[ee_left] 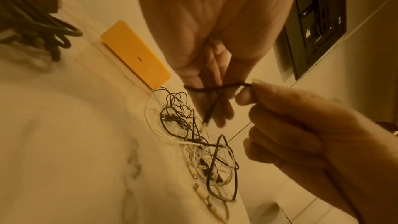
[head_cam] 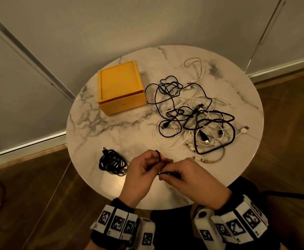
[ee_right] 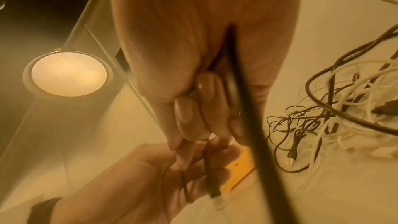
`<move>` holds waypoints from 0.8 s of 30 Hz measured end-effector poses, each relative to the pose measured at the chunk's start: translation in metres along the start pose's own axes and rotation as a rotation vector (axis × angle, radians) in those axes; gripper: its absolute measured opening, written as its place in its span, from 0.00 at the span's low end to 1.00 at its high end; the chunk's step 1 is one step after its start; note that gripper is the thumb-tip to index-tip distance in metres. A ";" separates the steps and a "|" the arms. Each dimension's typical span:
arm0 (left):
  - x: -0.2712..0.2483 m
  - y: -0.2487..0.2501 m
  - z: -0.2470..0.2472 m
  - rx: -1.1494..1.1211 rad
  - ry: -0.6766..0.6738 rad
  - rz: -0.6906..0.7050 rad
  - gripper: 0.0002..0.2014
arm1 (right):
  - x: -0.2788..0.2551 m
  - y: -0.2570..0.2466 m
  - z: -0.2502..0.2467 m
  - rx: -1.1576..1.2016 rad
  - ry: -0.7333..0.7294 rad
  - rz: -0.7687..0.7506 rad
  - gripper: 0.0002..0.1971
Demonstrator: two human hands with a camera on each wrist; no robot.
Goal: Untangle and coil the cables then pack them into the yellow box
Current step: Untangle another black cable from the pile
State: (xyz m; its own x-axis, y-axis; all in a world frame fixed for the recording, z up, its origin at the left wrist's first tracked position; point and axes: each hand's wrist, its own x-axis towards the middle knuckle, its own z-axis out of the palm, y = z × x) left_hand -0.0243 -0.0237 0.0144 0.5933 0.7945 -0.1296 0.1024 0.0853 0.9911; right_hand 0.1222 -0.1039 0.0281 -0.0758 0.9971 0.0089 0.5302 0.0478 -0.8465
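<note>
Above the near edge of the table, both hands work one black cable (head_cam: 158,157). It loops round the fingers of my left hand (head_cam: 153,164), and its plug end (ee_right: 214,192) lies across that palm. My right hand (head_cam: 168,175) pinches the same cable just to the right, with the cord (ee_right: 247,111) running back through its curled fingers. A coiled black cable (head_cam: 112,162) lies on the table left of my hands. The yellow box (head_cam: 120,87) stands closed at the back left. A tangle of black and white cables (head_cam: 194,118) covers the right half.
The round marble table (head_cam: 102,127) stands in a corner of grey walls above a wooden floor. Bare marble lies between the box and the coiled cable. A loose white plug (head_cam: 244,129) lies near the right rim. A round lamp (ee_right: 68,73) shows below the table.
</note>
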 end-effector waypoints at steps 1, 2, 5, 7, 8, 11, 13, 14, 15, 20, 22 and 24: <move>-0.001 0.000 -0.002 -0.009 -0.024 -0.002 0.03 | 0.000 0.001 -0.004 0.015 0.023 0.008 0.08; -0.002 0.000 -0.005 -0.030 -0.049 -0.006 0.02 | 0.000 0.003 -0.008 0.035 0.046 0.018 0.07; -0.006 0.003 -0.010 -0.099 -0.109 -0.079 0.05 | 0.000 0.007 -0.021 0.061 0.080 0.028 0.05; -0.008 0.005 -0.010 -0.104 -0.160 -0.139 0.08 | 0.001 0.008 -0.025 0.057 0.101 0.027 0.04; -0.009 0.006 -0.010 -0.099 -0.182 -0.159 0.08 | 0.002 0.008 -0.026 0.072 0.122 0.029 0.03; -0.009 0.006 -0.012 -0.124 -0.227 -0.177 0.10 | 0.007 0.008 -0.032 0.134 0.176 0.024 0.04; -0.009 0.007 -0.011 -0.171 -0.267 -0.179 0.12 | 0.009 0.007 -0.034 0.163 0.193 0.008 0.03; -0.010 0.008 -0.010 -0.196 -0.280 -0.181 0.13 | 0.010 0.007 -0.035 0.183 0.204 0.001 0.03; -0.011 0.009 -0.008 -0.221 -0.286 -0.182 0.13 | 0.010 0.007 -0.036 0.208 0.216 -0.001 0.03; -0.015 0.014 -0.002 -0.347 -0.313 -0.200 0.13 | 0.009 0.005 -0.035 0.328 0.275 -0.007 0.04; -0.016 0.016 -0.002 -0.413 -0.343 -0.195 0.10 | 0.009 0.004 -0.034 0.389 0.287 -0.014 0.04; -0.017 0.017 -0.001 -0.501 -0.370 -0.192 0.13 | 0.010 0.004 -0.032 0.448 0.305 -0.011 0.04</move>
State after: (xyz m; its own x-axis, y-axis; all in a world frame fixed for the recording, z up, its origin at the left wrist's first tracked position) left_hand -0.0336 -0.0348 0.0338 0.8465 0.4853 -0.2190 -0.0980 0.5463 0.8318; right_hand 0.1508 -0.0922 0.0424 0.2050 0.9718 0.1165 0.1138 0.0946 -0.9890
